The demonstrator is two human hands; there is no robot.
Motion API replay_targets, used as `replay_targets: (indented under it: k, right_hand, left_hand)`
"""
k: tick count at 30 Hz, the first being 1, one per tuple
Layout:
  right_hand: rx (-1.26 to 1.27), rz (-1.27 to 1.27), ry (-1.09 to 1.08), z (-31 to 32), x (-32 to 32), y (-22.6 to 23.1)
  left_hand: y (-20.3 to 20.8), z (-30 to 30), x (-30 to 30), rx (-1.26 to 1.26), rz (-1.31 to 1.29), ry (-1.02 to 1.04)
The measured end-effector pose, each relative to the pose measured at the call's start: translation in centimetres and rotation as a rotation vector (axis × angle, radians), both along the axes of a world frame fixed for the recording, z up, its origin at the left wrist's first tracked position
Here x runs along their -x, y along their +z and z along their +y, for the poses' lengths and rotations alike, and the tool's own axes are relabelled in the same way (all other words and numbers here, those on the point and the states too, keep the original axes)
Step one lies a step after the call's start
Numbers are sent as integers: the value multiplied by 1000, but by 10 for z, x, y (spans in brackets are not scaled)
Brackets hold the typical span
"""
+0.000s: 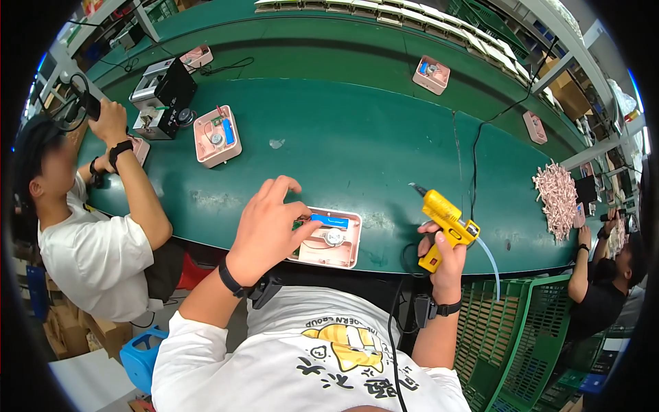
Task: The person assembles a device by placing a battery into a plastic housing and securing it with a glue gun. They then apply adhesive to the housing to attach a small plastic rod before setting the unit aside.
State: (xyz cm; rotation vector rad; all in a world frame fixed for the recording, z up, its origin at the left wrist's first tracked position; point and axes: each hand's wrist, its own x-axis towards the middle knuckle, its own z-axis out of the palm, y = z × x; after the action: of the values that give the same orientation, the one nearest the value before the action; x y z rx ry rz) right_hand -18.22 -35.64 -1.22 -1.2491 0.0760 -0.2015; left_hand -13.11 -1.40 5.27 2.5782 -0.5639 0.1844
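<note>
A pink plastic case [347, 257] lies at the table edge in front of me. Inside it are a blue battery pack [331, 221], a round silver part [334, 237] and a small green circuit board partly covered by my fingers. My left hand [271, 223] hovers over the case's left side, fingers bent and apart, the thumb close to the battery pack; no held thing shows. To the right of the case, my right hand [446, 257] grips a yellow hot glue gun [443, 218] by its handle. Its nozzle points up and left, and a translucent glue stick [490, 259] sticks out behind.
Another pink case [217, 137] sits at upper left beside a black-and-silver machine [165, 96]. More cases [432, 74] rest on the far conveyor. A pile of small pink parts [555, 199] lies at right. Green crates [511, 336] stand below. Co-workers sit on both sides.
</note>
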Motion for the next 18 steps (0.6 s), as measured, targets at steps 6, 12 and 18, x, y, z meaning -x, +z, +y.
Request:
replay_targets:
  k: [6,12,18]
  right_hand:
    - [28,43,304,25,18,18]
    - [278,244,379,57,26,58]
    - [817,85,438,99,2,68]
  left_hand:
    - [-1,9,-5,272,179,-109]
    - [-45,1,4,855,262,33]
    - [-77,-20,8,1281,182,167]
